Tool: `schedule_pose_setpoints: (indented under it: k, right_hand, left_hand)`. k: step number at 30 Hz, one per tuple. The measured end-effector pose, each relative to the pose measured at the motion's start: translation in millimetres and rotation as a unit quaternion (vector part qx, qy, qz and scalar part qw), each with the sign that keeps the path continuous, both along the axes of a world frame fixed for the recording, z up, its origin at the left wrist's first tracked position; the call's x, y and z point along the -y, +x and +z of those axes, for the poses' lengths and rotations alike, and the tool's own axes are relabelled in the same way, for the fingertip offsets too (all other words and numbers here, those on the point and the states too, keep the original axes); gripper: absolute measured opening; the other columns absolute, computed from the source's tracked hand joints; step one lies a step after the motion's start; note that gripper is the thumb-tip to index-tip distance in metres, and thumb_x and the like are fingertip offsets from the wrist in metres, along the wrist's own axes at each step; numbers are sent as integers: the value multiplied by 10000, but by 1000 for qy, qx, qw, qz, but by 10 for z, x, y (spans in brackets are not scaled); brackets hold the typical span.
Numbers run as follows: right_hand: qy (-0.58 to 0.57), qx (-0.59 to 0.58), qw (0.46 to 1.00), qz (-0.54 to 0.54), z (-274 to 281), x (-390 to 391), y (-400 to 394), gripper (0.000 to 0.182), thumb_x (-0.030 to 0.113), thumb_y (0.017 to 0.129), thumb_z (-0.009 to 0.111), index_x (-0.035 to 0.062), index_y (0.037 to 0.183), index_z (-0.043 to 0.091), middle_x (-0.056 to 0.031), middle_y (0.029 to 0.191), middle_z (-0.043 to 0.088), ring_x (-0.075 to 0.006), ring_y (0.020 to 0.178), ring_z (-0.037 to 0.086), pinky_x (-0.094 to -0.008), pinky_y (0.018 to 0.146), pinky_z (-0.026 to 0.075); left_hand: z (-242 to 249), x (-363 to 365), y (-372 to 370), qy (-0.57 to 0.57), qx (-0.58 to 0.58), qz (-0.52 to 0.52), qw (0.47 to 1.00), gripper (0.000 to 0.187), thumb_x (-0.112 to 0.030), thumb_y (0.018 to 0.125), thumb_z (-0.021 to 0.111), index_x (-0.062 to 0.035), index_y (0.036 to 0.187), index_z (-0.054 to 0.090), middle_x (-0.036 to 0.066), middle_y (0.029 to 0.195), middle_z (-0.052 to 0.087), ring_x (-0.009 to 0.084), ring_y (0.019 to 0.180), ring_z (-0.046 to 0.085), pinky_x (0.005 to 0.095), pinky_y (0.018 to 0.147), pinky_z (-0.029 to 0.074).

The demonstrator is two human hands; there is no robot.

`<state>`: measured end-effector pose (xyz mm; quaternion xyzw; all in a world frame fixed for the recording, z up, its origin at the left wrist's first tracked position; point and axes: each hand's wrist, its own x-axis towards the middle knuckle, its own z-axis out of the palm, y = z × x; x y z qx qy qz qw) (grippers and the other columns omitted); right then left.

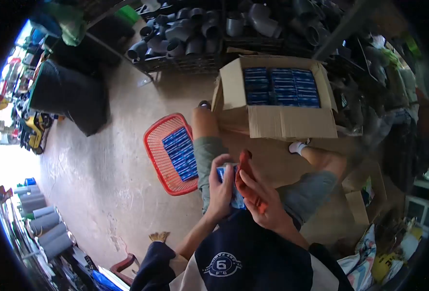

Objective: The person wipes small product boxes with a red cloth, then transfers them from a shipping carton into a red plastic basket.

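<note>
The person wore a navy top with pale panels left and right, a round white emblem between them, a dark left sleeve, and grey-green shorts below.

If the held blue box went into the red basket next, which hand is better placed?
Probably the left hand: it grips the blue box and is nearer the red basket, while the right hand holds a red cloth.
</note>
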<state>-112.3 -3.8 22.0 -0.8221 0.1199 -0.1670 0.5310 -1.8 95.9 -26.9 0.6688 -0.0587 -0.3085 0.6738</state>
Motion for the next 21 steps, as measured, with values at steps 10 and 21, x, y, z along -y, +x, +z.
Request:
schedule_pose_setpoints:
  k: [10, 21]
  right_hand:
    - [178, 34, 983, 11, -23, 126, 273, 583, 166, 964, 589, -28, 1457, 345, -226, 1532, 315, -317, 1419, 328, -393, 1129, 295]
    - [328, 18, 932, -156, 76, 66, 215, 502, 124, 967, 588, -26, 1413, 415, -128, 1218, 576, -181, 1140, 550, -300, 960, 437]
  left_hand:
    - [253, 83, -63, -9, 64, 29, 997, 311, -145, 937, 617, -14, 1199, 514, 75, 1032, 578, 130, 930, 549, 274, 796, 464]
    - [492, 121, -275, 59, 213, -66, 973, 438, -53, 873, 623, 6, 1286, 487, 121, 1141, 577, 192, 997, 570, 303, 908, 451]
